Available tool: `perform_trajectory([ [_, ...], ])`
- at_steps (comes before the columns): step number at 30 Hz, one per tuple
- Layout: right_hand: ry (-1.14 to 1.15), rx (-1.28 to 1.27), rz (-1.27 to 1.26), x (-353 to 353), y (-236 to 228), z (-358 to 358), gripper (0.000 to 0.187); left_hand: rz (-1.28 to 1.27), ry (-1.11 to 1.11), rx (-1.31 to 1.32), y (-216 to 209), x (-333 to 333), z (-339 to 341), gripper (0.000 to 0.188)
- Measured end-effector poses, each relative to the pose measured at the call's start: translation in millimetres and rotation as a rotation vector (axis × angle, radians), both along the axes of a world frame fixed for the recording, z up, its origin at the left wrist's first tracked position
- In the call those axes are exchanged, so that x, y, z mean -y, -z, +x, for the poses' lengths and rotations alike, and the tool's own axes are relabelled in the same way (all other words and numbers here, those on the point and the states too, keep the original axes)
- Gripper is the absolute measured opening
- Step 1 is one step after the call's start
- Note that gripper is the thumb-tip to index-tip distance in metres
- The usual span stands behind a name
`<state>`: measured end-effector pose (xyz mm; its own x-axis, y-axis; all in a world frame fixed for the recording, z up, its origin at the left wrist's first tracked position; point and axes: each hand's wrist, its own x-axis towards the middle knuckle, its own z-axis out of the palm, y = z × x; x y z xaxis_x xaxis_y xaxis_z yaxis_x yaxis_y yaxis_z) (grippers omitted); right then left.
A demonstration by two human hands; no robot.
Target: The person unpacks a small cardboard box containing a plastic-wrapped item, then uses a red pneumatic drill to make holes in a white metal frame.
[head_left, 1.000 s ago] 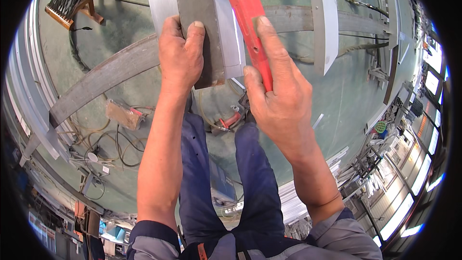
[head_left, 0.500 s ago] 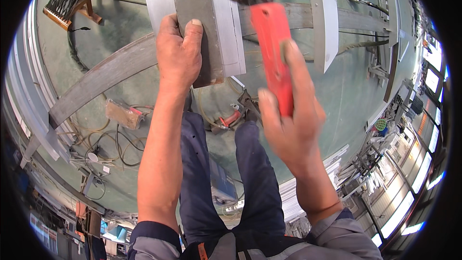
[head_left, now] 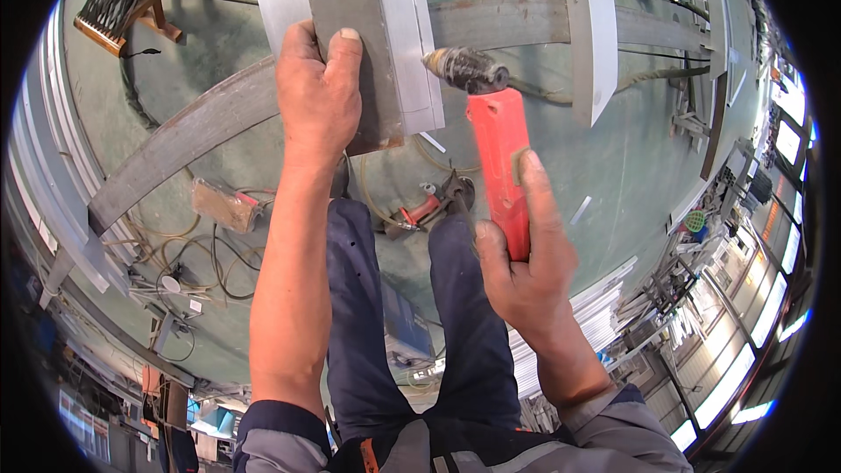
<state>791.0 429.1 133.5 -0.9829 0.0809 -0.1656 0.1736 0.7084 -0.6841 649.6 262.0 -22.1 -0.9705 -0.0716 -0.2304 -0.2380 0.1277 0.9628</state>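
My right hand (head_left: 532, 267) is closed round a hammer (head_left: 499, 144) with a red handle and a dark, scuffed head. The hammer head is raised, its tapered tip pointing left, apart from the metal pieces. My left hand (head_left: 320, 96) grips the left edge of a flat dark grey metal bar (head_left: 357, 44), thumb on its upper face and the fingertips partly hidden. The bar lies lengthwise along a white metal profile (head_left: 412, 52), which shows on both sides of it.
A grey metal beam (head_left: 193, 123) runs crosswise beneath the profile. Another white profile (head_left: 596, 44) with a hinge stands to the right. A wooden folding stool (head_left: 131, 0) is at far left. A red-handled power tool (head_left: 419, 210), hoses and a brown block (head_left: 226, 206) lie on the floor.
My right hand has brought the hammer down and nearer to me, and its head now sits lower. My left hand still holds the bar in about the same place.
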Motion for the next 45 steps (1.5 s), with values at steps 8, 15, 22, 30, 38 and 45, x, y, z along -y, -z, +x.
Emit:
perform_trajectory([
  [8,-0.034,0.072,0.047,0,-2,-10,0.07,0.008,-0.014,0.004,-3,-2,0,0.032],
  [15,-0.01,-0.017,0.032,3,12,-55,0.068,0.012,-0.02,0.019,-3,-2,1,0.03],
  [22,-0.017,-0.08,-0.035,8,30,-80,0.066,0.032,-0.02,0.028,0,0,1,0.032],
  [30,-0.029,-0.101,-0.016,8,33,-85,0.066,-0.031,-0.014,0.011,-3,-1,0,0.032],
  [38,-0.046,-0.08,0.031,13,27,-89,0.065,0.023,-0.011,0.007,2,0,1,0.031],
  [45,-0.043,-0.071,0.031,14,26,-89,0.064,-0.056,0.002,-0.006,-8,-2,-2,0.031],
])
